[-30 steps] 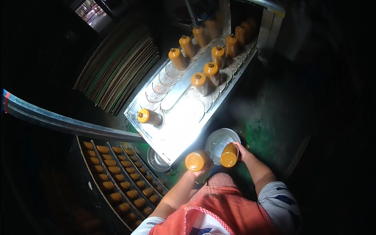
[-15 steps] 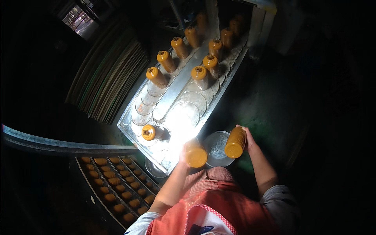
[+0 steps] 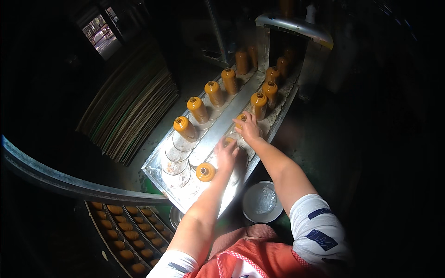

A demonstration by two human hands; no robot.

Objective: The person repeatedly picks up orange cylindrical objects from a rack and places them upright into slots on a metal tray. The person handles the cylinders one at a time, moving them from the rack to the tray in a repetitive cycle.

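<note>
Left hand [image 3: 226,155] gripping orange bottle [image 3: 229,140], right hand [image 3: 249,129] gripping another bottle [image 3: 241,119] just beyond. Sitting near tray [image 3: 157,163] right edge, empty slots lying left.

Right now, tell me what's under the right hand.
The right hand covers an orange bottle standing on the lit metal tray. Only its top shows; the body and the spot beneath are hidden.

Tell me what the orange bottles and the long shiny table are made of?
The orange bottles look like glazed ceramic: smooth, glossy, with bright glints, though coated glass is possible. The long table looks like bare polished metal, mirroring the light.
</note>
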